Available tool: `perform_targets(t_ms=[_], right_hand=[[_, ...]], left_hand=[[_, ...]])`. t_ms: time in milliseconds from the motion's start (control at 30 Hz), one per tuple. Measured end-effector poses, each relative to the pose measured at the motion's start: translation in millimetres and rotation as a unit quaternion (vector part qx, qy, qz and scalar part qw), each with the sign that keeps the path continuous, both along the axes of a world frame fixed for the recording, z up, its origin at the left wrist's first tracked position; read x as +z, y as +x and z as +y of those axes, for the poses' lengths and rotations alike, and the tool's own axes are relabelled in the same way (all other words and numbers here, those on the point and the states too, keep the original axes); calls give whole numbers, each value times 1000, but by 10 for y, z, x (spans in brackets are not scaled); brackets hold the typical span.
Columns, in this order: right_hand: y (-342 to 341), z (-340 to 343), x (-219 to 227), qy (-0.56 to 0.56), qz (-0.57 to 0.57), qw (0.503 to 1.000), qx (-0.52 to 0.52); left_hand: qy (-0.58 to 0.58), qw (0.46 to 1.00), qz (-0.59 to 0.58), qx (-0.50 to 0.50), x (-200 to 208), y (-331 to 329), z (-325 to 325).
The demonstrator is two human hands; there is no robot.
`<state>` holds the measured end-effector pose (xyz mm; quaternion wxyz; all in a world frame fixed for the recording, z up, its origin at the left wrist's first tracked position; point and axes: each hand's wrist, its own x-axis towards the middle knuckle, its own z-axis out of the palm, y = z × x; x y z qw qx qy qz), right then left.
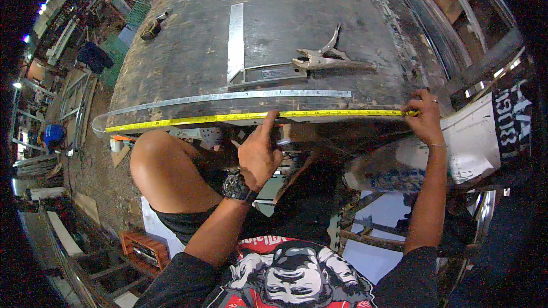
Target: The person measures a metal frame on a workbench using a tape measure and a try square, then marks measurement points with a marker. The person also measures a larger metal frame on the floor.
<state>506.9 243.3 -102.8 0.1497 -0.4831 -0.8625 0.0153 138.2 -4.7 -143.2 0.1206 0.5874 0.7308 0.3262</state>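
A yellow measuring tape (pixel 221 118) stretches along the near edge of a dark, worn tabletop (pixel 182 51). My right hand (pixel 423 118) pinches the tape near its right end. Against the tape's near side, about midway along, rests the outstretched index finger of my left hand (pixel 258 157); its other fingers are partly hidden. A small shiny piece shows beside that thumb, too unclear to name. Just beyond the tape lies a long steel ruler (pixel 245 96). Farther back are a try square (pixel 236 45) with its blade pointing away and locking pliers (pixel 325 57) with spread handles.
A small black and yellow object (pixel 150 30) sits at the table's far left. Metal profiles (pixel 425 28) line the right side. Near my right forearm stands a white panel (pixel 471 142). An orange crate (pixel 144 251) is on the floor, lower left. My bent knee (pixel 162 165) comes close to the table edge.
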Motion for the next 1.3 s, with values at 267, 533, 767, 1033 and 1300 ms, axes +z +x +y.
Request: perform_targets(t_ms=[267,533,767,1033,1300], right_hand=[[-3,4,-30,1,14,1000,7],[-24,-19,0,-4,21,1000,5],[-58,-25,42,12,-13,1000,1],[-30,-44,26,-12,20,1000,-8],[-3,19,-36,13,38,999,19]], left_hand=[[-12,1000,8,-3,4,-17,-16],[-55,998,-28,1,60,146,-19],[-70,997,-3,-39,141,241,54],[-127,990,44,-43,208,343,163],[-135,988,48,-58,207,307,170]])
